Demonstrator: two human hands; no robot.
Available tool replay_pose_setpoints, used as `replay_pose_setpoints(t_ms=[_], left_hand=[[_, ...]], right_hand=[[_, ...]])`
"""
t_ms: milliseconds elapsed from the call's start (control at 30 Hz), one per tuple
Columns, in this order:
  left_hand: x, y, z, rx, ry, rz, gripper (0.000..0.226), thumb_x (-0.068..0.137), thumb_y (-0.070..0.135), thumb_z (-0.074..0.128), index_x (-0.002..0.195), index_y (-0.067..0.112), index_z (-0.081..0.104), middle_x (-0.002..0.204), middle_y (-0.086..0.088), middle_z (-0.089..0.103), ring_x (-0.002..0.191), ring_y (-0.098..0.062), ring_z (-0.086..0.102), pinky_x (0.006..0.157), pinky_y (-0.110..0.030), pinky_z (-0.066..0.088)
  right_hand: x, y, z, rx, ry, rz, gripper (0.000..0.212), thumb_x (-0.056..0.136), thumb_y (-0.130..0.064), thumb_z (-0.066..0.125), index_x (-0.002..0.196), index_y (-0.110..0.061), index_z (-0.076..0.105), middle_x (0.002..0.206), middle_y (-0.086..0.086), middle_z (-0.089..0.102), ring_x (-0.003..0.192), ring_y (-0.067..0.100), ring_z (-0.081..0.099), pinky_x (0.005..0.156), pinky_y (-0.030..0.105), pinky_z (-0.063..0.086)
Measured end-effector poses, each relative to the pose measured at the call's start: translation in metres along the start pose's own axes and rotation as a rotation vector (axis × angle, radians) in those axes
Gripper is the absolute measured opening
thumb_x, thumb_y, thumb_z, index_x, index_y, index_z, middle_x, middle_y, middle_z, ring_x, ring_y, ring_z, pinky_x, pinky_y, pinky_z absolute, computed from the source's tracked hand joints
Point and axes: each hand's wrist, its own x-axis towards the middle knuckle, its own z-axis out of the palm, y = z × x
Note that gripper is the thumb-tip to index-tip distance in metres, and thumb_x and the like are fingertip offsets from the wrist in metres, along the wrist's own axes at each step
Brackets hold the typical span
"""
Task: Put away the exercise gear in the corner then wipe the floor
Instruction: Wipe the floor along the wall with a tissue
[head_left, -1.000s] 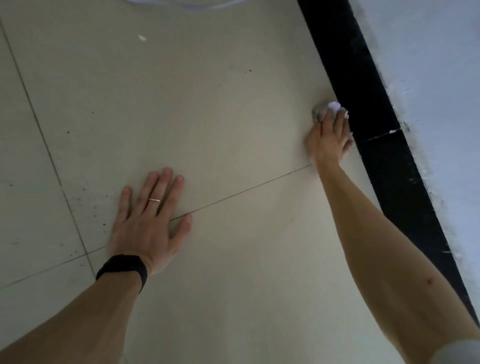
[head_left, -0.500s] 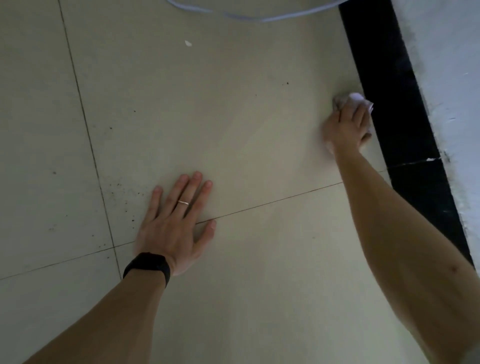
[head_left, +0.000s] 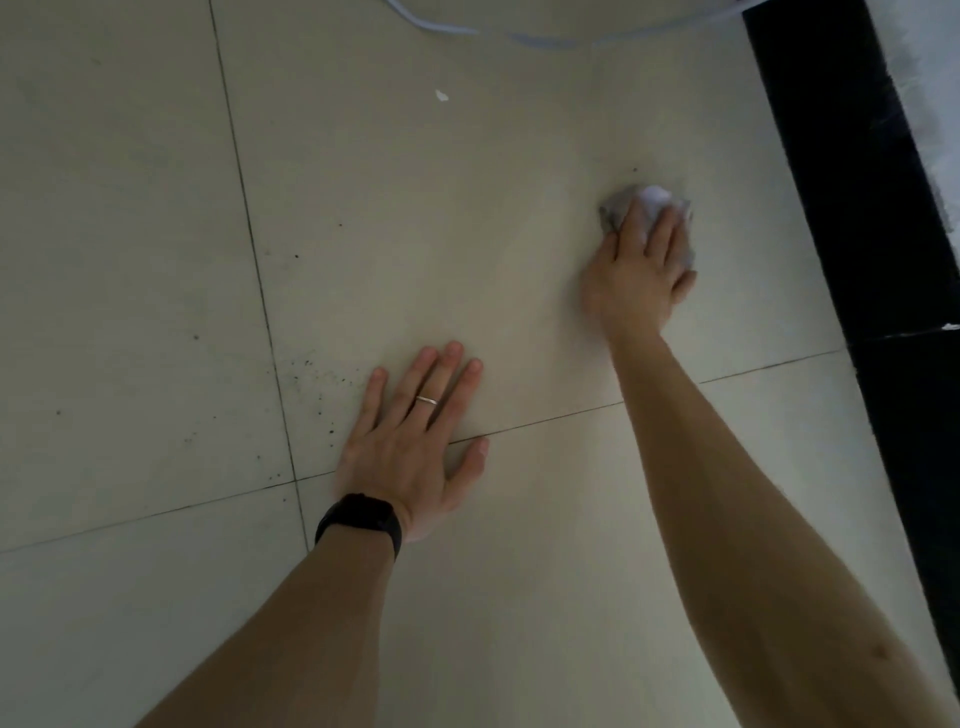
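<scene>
Pressing grey-white rag (head_left: 652, 200) onto floor tile (head_left: 467, 234) with right hand (head_left: 636, 270); fingers laid fairly straight over wad, not curled round it; rag sits near black skirting strip (head_left: 831, 208), not touching; left hand (head_left: 410, 441) flat on tile, fingers spread, holding nothing, thumb across grout line (head_left: 545, 418); black wristband (head_left: 363, 519) and thin ring (head_left: 427, 400) on that side; dark specks (head_left: 311, 374) just left of it; white scrap (head_left: 441, 95) and pale cord (head_left: 441, 26) further up
</scene>
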Motion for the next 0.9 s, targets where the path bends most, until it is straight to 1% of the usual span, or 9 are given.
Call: replay_pose_setpoints(t_ms=[133,200,233,333,400,567,700,800,900], left_hand=[[0.0,0.0,0.001,-0.024,0.025,-0.012,0.072,0.096,0.059,0.022,0.158,0.029,0.006,0.166,0.009,-0.005,0.152,-0.011,-0.006,0.122,-0.048,0.0],[-0.001,-0.001,0.002,-0.04,0.041,-0.005,0.071,0.096,0.059,0.024,0.158,0.03,0.008,0.166,0.009,-0.004,0.152,-0.011,-0.005,0.123,-0.047,0.0],[-0.001,0.0,0.002,-0.053,0.049,-0.003,0.071,0.095,0.059,0.025,0.158,0.03,0.008,0.166,0.01,-0.004,0.152,-0.01,-0.005,0.123,-0.047,-0.001],[-0.004,-0.001,0.004,-0.083,0.079,0.003,0.071,0.096,0.059,0.027,0.158,0.031,0.009,0.166,0.011,-0.002,0.152,-0.01,-0.004,0.123,-0.046,-0.001],[-0.003,0.0,0.004,-0.088,0.089,0.004,0.071,0.096,0.059,0.028,0.158,0.031,0.009,0.166,0.011,-0.001,0.152,-0.01,-0.004,0.123,-0.046,-0.001],[-0.005,-0.002,0.002,-0.089,0.082,0.021,0.068,0.098,0.056,0.025,0.158,0.03,0.006,0.166,0.009,-0.005,0.152,-0.01,-0.009,0.123,-0.047,-0.003],[-0.013,-0.004,-0.011,-0.147,0.078,0.074,0.06,0.098,0.035,0.037,0.156,0.024,0.023,0.166,0.005,0.006,0.152,-0.012,-0.002,0.123,-0.046,-0.002],[-0.038,-0.017,-0.021,-0.164,0.073,0.135,0.061,0.098,0.023,0.04,0.156,0.023,0.022,0.166,0.003,0.006,0.153,-0.015,-0.002,0.123,-0.04,-0.004],[-0.075,-0.057,-0.029,-0.157,0.162,-0.065,0.063,0.099,0.026,0.039,0.157,0.023,0.016,0.166,0.001,0.006,0.153,-0.019,-0.002,0.122,-0.047,-0.002]], right_hand=[[-0.09,-0.018,0.031,-0.055,-0.102,-0.548,0.055,0.1,-0.038,0.027,0.155,-0.039,0.022,0.166,-0.003,0.008,0.153,0.014,0.0,0.12,0.047,-0.002],[-0.082,-0.002,0.024,-0.1,-0.163,-0.775,0.053,0.1,-0.04,0.028,0.153,-0.041,0.027,0.165,-0.005,0.015,0.152,0.013,0.008,0.119,0.047,0.009],[-0.064,0.005,0.017,-0.13,-0.148,-0.769,0.052,0.101,-0.04,0.029,0.153,-0.041,0.026,0.165,-0.005,0.015,0.152,0.012,0.009,0.119,0.047,0.013],[-0.026,0.016,-0.005,-0.126,-0.155,-0.342,0.052,0.106,-0.039,0.029,0.156,-0.039,0.014,0.167,-0.003,0.001,0.153,0.015,0.0,0.122,0.051,0.007],[-0.041,0.01,-0.003,-0.112,-0.161,-0.211,0.054,0.106,-0.035,0.03,0.157,-0.037,0.012,0.167,-0.001,-0.003,0.153,0.018,-0.003,0.121,0.053,0.003],[-0.158,0.028,0.024,-0.09,-0.174,-0.503,0.055,0.103,-0.034,0.029,0.155,-0.04,0.012,0.166,-0.005,-0.001,0.15,0.006,-0.01,0.12,0.051,0.001],[-0.229,0.053,0.026,-0.134,-0.26,-0.495,0.051,0.106,-0.031,0.03,0.155,-0.037,0.018,0.165,-0.007,-0.004,0.143,0.0,-0.018,0.121,0.048,0.001],[-0.265,0.053,0.03,-0.181,-0.296,-0.466,0.052,0.106,-0.031,0.027,0.156,-0.038,0.014,0.163,-0.008,-0.015,0.143,0.002,-0.023,0.122,0.048,0.001],[-0.308,0.049,0.035,-0.179,-0.353,-0.638,0.059,0.097,-0.039,0.012,0.156,-0.039,0.012,0.161,-0.009,-0.018,0.146,0.007,-0.026,0.118,0.041,-0.004]])
